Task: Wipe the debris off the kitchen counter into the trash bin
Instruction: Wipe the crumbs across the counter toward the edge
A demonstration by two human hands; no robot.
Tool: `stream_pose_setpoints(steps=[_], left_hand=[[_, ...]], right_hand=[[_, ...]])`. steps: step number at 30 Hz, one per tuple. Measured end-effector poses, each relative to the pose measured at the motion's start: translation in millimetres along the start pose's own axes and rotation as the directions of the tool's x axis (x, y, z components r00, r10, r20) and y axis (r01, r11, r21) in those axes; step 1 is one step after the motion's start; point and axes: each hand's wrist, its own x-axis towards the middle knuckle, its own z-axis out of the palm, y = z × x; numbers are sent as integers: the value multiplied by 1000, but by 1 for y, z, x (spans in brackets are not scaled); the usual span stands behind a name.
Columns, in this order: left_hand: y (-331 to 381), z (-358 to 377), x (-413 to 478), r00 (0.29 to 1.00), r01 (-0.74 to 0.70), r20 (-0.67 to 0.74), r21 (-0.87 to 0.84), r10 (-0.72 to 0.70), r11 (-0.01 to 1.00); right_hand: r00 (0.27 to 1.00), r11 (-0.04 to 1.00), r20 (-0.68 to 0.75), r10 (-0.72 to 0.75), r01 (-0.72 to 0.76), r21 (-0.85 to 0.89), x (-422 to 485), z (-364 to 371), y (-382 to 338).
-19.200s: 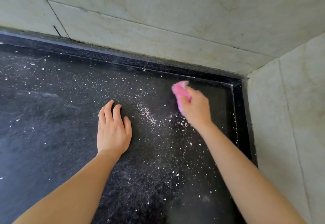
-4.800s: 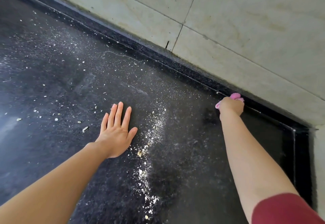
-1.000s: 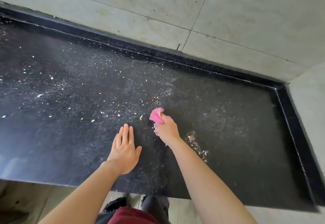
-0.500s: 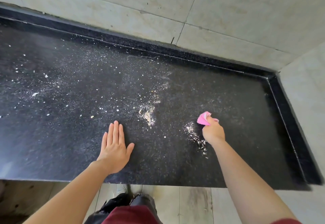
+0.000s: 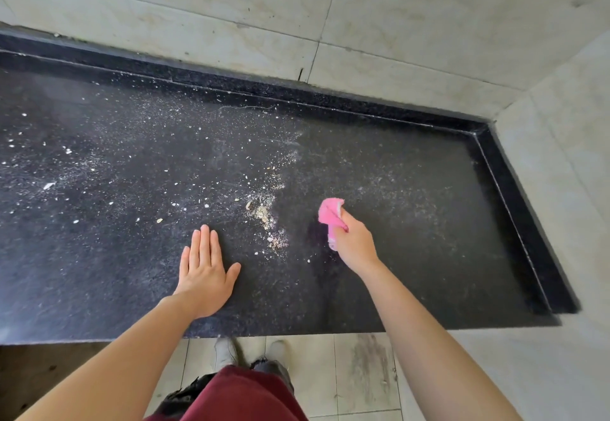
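Note:
The black speckled counter carries pale crumbs and dust. A loose line of debris runs down its middle, and finer specks spread to the left. My right hand grips a pink cloth on the counter just right of that line. Flat on the counter to the left of the debris lies my left hand, fingers straight and together. No trash bin is in view.
A raised black rim borders the counter at the back and right, under pale tiled walls. The counter's front edge is close to me. Below it are floor tiles and my shoes.
Over the last half second my right hand swept the cloth leftwards, pushing the small right-hand pile toward the central debris line. My left hand stays pressed flat in the same place.

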Motion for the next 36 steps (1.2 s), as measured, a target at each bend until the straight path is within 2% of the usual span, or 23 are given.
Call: stream_pose_setpoints(steps=[3,5,7,9,13,15,18,20,22,24,27,30,32,34,36], left_hand=[[1,-1,0,1000,5,-3,2,-5,1000],[2,-1,0,1000,8,0,6,-8,1000],[2,0,1,1000,9,-3,7,-9,1000],[2,0,1,1000,10,-4,7,-10,1000],[1,1,2,1000,13,-3,17,-13,1000],[1,1,1,1000,9,-3,15,-9,1000],[0,1,1,1000,5,0,8,-5,1000],[0,1,1,1000,-2,-9,3,2,1000],[-1,0,1,1000,-10,-18,0,10,1000],[-2,1,0,1000,-15,-25,-3,15,1000],[-2,2,-1,999,-14,-35,-3,14,1000],[-2,2,0,999,-15,-29,-8,15,1000],[-2,1,0,1000,-14,-19,-12,14,1000],[-2,2,1,1000,-8,-12,-8,8,1000],[-1,2,1,1000,-6,-13,-6,6,1000]], right_hand=[[963,976,-171,208,-216,-31,11,-51,53],[925,937,-209,317,-340,-84,14,-74,88],[910,910,-221,351,-387,-149,6,-78,103],[899,912,-229,375,-401,-84,-7,-61,94],[939,951,-159,306,-308,13,-29,-5,52],[971,973,-73,228,-230,-20,-37,21,31],[985,990,128,111,-122,75,-49,49,4],[981,990,186,49,-73,121,-52,53,-5],[993,990,99,56,-68,123,-51,40,-2],[989,983,-30,142,-137,126,-48,11,16],[944,957,-161,287,-290,7,-47,-36,55],[870,890,-254,422,-451,-67,-54,-68,99],[846,855,-261,465,-506,-117,-63,-70,112],[859,861,-237,454,-491,-133,-69,-54,105],[868,879,-202,454,-473,-56,-79,-28,83]])
